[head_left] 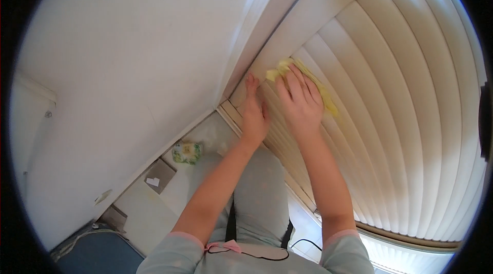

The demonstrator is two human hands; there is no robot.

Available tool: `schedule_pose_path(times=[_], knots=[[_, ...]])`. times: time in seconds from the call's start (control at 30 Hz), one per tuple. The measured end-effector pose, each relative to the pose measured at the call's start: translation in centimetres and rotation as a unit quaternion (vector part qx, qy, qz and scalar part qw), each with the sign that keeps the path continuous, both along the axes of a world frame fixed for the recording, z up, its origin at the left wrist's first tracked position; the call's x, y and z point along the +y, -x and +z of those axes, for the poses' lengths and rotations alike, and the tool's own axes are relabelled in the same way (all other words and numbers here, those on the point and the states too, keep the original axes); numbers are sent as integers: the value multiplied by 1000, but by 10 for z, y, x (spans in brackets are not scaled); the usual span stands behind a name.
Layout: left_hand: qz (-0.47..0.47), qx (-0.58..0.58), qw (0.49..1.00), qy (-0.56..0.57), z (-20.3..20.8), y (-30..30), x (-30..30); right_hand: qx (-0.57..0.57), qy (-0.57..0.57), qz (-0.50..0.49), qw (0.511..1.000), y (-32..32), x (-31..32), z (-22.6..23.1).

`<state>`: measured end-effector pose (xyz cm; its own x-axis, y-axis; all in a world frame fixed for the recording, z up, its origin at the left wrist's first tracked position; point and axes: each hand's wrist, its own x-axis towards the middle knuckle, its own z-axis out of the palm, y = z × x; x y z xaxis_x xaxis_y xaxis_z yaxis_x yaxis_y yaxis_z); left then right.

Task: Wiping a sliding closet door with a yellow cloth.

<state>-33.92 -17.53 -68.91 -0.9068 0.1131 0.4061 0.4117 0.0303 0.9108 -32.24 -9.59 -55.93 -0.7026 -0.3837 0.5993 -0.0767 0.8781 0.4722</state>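
My right hand (303,98) presses a thin yellow cloth (328,102) against a cream panel (405,99) with long curved ridges. The cloth sticks out past the fingertips and along the outer side of the hand; the part under the palm is hidden. Close by on the left, my left hand (255,115) holds nothing. Its fingers are stretched out and lie by the panel's flat border, near the dark seam beside the frame; whether they touch it I cannot tell.
A white wall (128,58) rises on the left. On the floor by its foot lie a white and green packet (187,152) and a grey-brown square (160,175) with a white scrap on it. A dark blue object (100,253) stands at lower left, and a black cable (307,241) runs at lower right.
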Motion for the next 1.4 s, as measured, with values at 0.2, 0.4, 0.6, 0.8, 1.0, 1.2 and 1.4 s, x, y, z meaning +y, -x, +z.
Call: schedule_pose_path(times=[0.2, 0.4, 0.6, 0.8, 1.0, 1.2, 1.4], knots=[[-51, -65, 997, -10, -6, -33, 6, -8, 14, 15, 1000, -25, 8, -13], [-91, -105, 990, -34, -12, -34, 8, -58, -4, -2, 998, -48, 15, -26], [-112, -106, 985, -80, -21, -29, 12, -24, 39, 31, 998, 4, -1, -35], [-134, -126, 982, -52, -15, -29, -4, -45, 25, -25, 998, -72, 15, -34], [-144, -98, 984, -36, -10, -32, 1, -69, 46, -24, 996, -68, 22, -32], [-126, -34, 991, 24, -31, -27, 7, -32, 71, 0, 997, -45, 15, -36], [-151, -80, 985, 33, -31, -22, 1, 43, 59, -54, 996, -185, 63, -60]])
